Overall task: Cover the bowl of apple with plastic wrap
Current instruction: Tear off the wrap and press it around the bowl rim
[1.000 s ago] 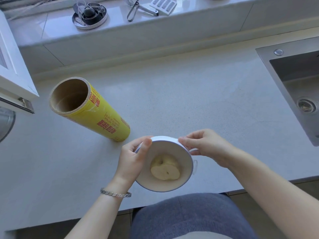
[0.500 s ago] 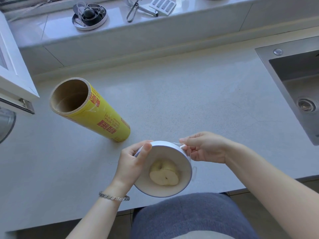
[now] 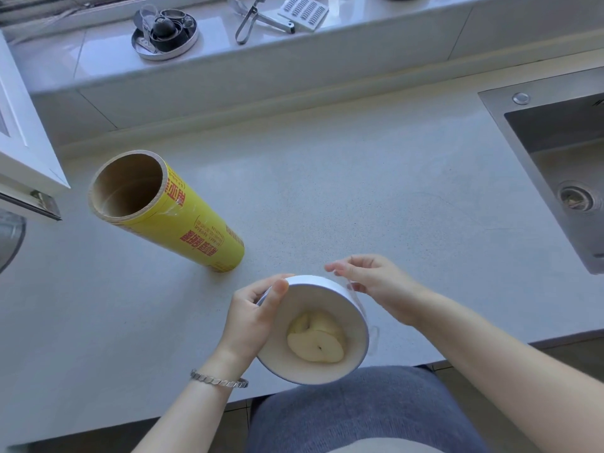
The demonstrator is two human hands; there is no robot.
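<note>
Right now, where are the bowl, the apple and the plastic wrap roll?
bowl (image 3: 327, 287): head view, on the far rim.
apple (image 3: 316, 347): head view, on the cut face of the front slice.
plastic wrap roll (image 3: 199, 230): head view, on the yellow printed side.

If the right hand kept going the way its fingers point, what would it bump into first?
Most likely the yellow plastic wrap roll. The right hand points leftward past the bowl's far rim, toward the roll's near end on the counter. Its height is unclear, so it might pass above.
</note>
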